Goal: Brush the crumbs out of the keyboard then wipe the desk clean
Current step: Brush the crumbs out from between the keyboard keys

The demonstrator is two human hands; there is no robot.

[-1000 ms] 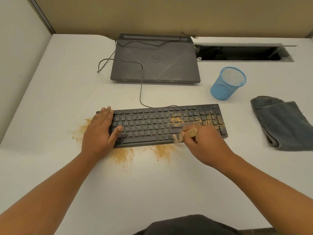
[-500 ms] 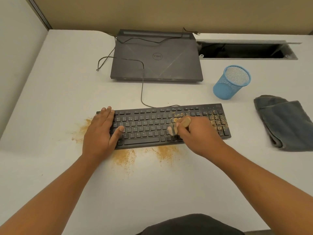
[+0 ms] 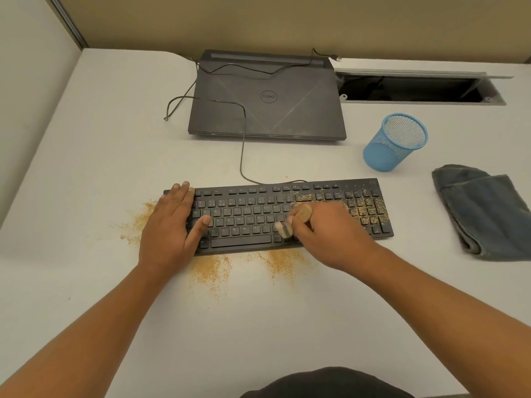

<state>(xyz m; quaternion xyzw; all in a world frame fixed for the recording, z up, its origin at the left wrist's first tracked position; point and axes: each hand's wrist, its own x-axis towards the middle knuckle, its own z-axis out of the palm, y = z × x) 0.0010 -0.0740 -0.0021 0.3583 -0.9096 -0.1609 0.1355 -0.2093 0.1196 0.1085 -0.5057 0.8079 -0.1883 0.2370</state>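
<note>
A black keyboard (image 3: 247, 216) lies across the middle of the white desk (image 3: 86, 156). Brown crumbs (image 3: 366, 208) cover its right-hand keys. More crumbs lie on the desk in front of it (image 3: 281, 261) and at its left end (image 3: 138, 222). My left hand (image 3: 169, 228) rests flat on the keyboard's left end, thumb on the keys. My right hand (image 3: 330, 234) grips a small wooden-handled brush (image 3: 296, 219), bristles down on the keys right of centre; the brush is motion-blurred. A folded grey cloth (image 3: 485, 211) lies at the right.
A closed dark laptop (image 3: 267, 101) sits behind the keyboard, with a thin cable (image 3: 242, 145) running over it to the keyboard. A blue mesh cup (image 3: 395, 142) stands at the right. An open cable hatch (image 3: 416, 87) is in the desk's far right.
My right hand has swept the brush leftward and up over the keys from the keyboard's front edge. The left hand has stayed put. The camera tilted slightly.
</note>
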